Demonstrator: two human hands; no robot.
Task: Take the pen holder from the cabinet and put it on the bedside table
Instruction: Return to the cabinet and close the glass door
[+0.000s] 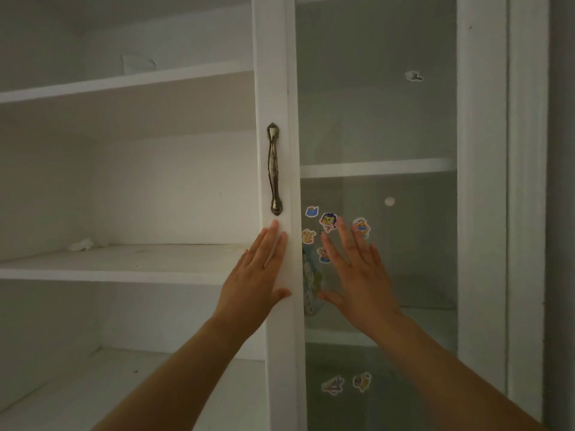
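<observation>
I face a white cabinet (124, 82) with its left side showing bare shelves. A white-framed glass door (275, 88) with a bronze handle (273, 169) stands in the middle. My left hand (258, 275) lies flat on the door's frame just below the handle, fingers spread. Over the glass pane (376, 119), my right hand (354, 272) is open and flat among cartoon stickers (328, 221). Neither hand holds anything. No pen holder is visible on the shelves I can see.
A crumpled white scrap (81, 244) lies on the middle shelf (124, 262), and a pale scrap (137, 63) on the upper shelf. Behind the glass are more shelves (376, 168). The cabinet's right side post (525, 181) borders a grey wall.
</observation>
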